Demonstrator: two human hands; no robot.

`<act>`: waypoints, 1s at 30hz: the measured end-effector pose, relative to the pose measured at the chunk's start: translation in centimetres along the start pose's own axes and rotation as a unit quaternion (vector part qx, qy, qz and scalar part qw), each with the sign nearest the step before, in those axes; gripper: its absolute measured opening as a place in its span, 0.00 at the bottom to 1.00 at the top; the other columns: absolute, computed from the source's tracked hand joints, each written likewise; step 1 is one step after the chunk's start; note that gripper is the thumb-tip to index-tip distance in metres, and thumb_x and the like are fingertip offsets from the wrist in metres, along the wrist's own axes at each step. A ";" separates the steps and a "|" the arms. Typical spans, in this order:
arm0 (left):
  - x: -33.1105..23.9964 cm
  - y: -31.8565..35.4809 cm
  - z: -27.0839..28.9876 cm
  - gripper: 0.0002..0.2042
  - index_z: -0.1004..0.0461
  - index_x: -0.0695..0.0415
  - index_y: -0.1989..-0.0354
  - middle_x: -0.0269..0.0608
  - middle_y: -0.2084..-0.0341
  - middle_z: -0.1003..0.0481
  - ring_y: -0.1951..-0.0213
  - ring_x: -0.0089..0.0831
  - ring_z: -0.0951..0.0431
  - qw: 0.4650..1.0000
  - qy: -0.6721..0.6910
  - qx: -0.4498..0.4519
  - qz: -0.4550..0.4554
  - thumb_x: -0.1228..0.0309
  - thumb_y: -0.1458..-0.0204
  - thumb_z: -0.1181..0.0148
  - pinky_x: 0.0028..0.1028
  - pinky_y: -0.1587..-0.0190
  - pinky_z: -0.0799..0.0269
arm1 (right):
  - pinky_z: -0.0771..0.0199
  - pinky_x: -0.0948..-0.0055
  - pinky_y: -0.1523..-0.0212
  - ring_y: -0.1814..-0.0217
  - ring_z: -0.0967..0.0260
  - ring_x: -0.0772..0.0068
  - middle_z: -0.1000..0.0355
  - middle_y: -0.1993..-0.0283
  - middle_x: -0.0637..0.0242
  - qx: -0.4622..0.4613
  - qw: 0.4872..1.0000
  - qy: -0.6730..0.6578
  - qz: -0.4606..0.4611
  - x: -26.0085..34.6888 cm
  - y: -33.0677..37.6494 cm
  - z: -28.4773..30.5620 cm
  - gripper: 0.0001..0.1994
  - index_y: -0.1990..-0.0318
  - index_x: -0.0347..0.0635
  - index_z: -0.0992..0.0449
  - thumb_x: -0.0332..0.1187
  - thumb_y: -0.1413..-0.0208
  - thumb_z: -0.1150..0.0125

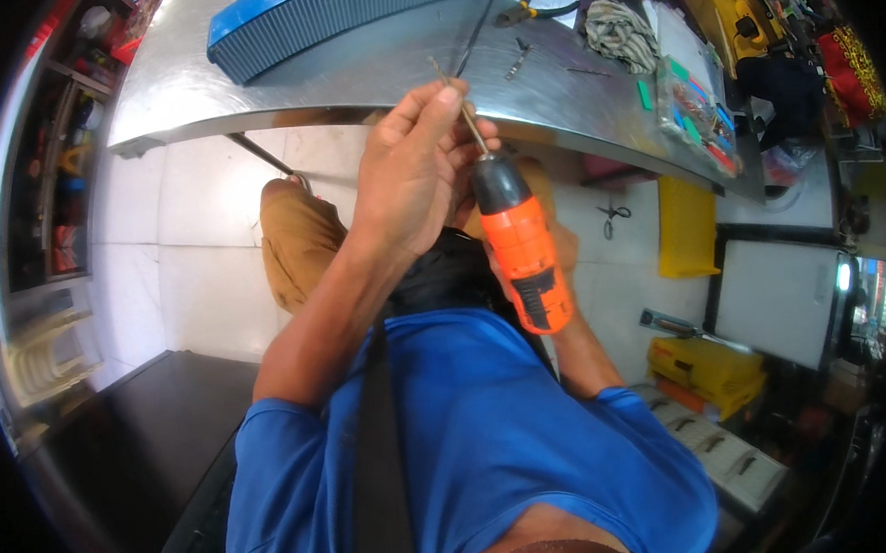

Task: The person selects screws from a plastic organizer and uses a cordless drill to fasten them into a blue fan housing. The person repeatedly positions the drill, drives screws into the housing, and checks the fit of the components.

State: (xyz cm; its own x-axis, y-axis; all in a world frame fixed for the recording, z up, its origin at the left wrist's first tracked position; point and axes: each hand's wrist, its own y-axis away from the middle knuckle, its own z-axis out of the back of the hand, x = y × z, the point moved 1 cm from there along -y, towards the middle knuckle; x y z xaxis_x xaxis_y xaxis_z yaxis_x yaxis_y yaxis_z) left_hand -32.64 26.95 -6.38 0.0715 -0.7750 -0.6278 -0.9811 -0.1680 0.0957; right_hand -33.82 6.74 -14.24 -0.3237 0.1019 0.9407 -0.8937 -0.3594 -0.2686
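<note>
An orange and black cordless drill (pixel 523 237) is held in front of my body, its nose toward the metal table. A long thin drill bit (pixel 477 133) sticks out of its black chuck. My left hand (pixel 398 174) pinches the bit between thumb and fingers, close to its tip. Behind the drill's body, my right hand (pixel 566 245) is wrapped round its grip, mostly hidden. The bit's tip rises above my left fingers, over the table's near edge.
On the metal table (pixel 168 96) lie a blue ribbed case (pixel 300 29), pliers (pixel 529 12), a crumpled cloth (pixel 619 35), a loose bit (pixel 519 60) and a clear box (pixel 695 113) of coloured pieces. Scissors (pixel 612 220) lie on the floor near a yellow bin (pixel 686 226).
</note>
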 end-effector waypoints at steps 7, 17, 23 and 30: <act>1.1 0.9 -1.7 0.08 0.31 0.53 0.53 0.39 0.65 0.26 0.60 0.34 0.19 0.999 0.033 0.007 0.014 0.63 0.28 0.50 0.39 0.55 0.18 | 0.28 0.75 0.71 0.72 0.27 0.78 0.23 0.69 0.70 0.024 0.987 0.109 0.111 1.8 -1.0 0.0 0.09 0.57 0.35 0.22 0.28 0.40 0.29; 2.5 1.9 -2.6 0.12 0.37 0.49 0.59 0.36 0.75 0.34 0.74 0.30 0.27 0.998 0.056 -0.029 0.016 0.55 0.26 0.58 0.35 0.65 0.23 | 0.26 0.70 0.71 0.72 0.25 0.68 0.25 0.69 0.62 -0.014 0.983 0.148 0.111 2.4 -0.6 -1.5 0.10 0.56 0.32 0.20 0.22 0.46 0.30; 2.3 2.2 -2.6 0.16 0.38 0.50 0.61 0.36 0.76 0.35 0.75 0.29 0.27 0.999 0.017 -0.024 0.018 0.52 0.26 0.59 0.34 0.66 0.23 | 0.25 0.69 0.70 0.72 0.24 0.66 0.25 0.70 0.61 -0.017 0.989 0.123 0.083 2.7 -0.5 -1.8 0.10 0.58 0.33 0.21 0.22 0.47 0.29; 2.7 2.3 -1.9 0.18 0.39 0.51 0.62 0.39 0.76 0.32 0.75 0.31 0.24 1.000 -0.025 0.009 -0.015 0.50 0.26 0.59 0.33 0.68 0.23 | 0.25 0.68 0.70 0.71 0.23 0.64 0.25 0.70 0.60 -0.014 0.990 0.119 0.075 3.2 -0.8 -2.2 0.09 0.59 0.33 0.22 0.23 0.47 0.29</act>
State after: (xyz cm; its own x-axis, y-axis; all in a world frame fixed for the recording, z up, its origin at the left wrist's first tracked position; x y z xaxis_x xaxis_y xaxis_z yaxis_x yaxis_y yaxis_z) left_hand -34.33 23.29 -6.35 0.0915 -0.7383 -0.6682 -0.9818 -0.1789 0.0632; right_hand -34.79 9.40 -11.44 -0.5145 0.2666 0.8150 -0.8370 -0.3624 -0.4099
